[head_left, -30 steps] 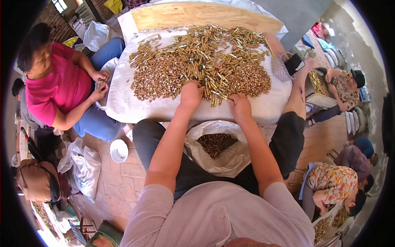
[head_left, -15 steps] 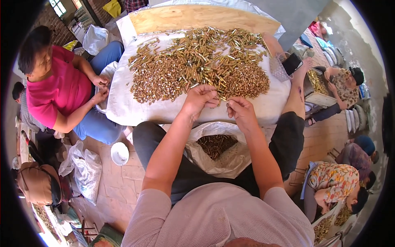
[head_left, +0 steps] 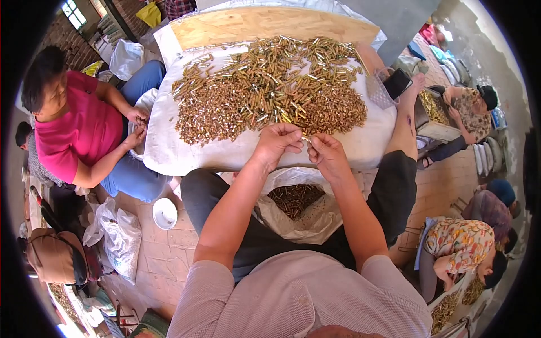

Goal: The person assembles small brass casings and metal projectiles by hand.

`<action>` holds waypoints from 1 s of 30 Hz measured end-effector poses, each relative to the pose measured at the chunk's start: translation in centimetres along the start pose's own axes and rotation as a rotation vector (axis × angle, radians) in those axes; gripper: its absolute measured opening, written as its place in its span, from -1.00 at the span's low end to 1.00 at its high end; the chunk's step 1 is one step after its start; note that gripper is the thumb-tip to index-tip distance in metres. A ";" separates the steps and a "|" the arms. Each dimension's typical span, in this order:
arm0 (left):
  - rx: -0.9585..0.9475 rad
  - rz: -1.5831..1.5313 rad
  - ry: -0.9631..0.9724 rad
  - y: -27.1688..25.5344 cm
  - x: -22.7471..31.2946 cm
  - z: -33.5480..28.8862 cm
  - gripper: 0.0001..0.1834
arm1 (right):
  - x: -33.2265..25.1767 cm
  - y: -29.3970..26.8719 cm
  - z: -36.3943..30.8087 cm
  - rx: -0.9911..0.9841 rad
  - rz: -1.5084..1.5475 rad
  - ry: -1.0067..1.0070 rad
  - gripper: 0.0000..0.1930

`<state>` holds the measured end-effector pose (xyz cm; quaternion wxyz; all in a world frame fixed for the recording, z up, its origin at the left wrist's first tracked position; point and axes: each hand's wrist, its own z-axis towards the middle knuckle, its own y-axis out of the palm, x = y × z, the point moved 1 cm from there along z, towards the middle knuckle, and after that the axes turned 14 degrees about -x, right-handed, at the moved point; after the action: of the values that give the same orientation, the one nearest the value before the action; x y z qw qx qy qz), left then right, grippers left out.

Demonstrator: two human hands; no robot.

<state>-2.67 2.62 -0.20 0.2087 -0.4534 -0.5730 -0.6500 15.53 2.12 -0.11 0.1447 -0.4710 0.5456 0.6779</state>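
My left hand (head_left: 278, 145) and my right hand (head_left: 328, 155) meet over the table's near edge, fingertips pinched and almost touching. Between them is a small brass-coloured metal piece (head_left: 305, 138), mostly covered by the fingers; both hands seem to grip it. Just beyond lies a heap of slim brass-coloured metal tubes (head_left: 270, 73). Piles of shorter coppery pieces lie on its left (head_left: 208, 112) and right (head_left: 335, 107). Below my hands, between my legs, an open white woven sack (head_left: 304, 225) holds many dark brownish slim pieces (head_left: 296, 200).
A wooden board (head_left: 270, 27) borders the white-covered table (head_left: 186, 160) at the back. A phone (head_left: 397, 84) rests by a translucent basket (head_left: 376, 87) at the right. A person in pink (head_left: 79, 124) sits at the left, near a white bucket (head_left: 164, 213). Other people work at the right.
My hands have come closer together, the left drawing back slightly from the heap, until the fingertips meet around the small piece. The whole view has shifted a little.
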 end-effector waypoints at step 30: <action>0.055 -0.042 -0.012 1.5 -1.3 0.0 -0.83 | -0.5 -1.2 -0.9 0.015 -0.176 -0.028 -0.90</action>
<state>-0.79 1.92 -0.47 0.2039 -0.4395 -0.6011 -0.6356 17.02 1.91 -0.41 0.2148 -0.5065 0.5052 0.6649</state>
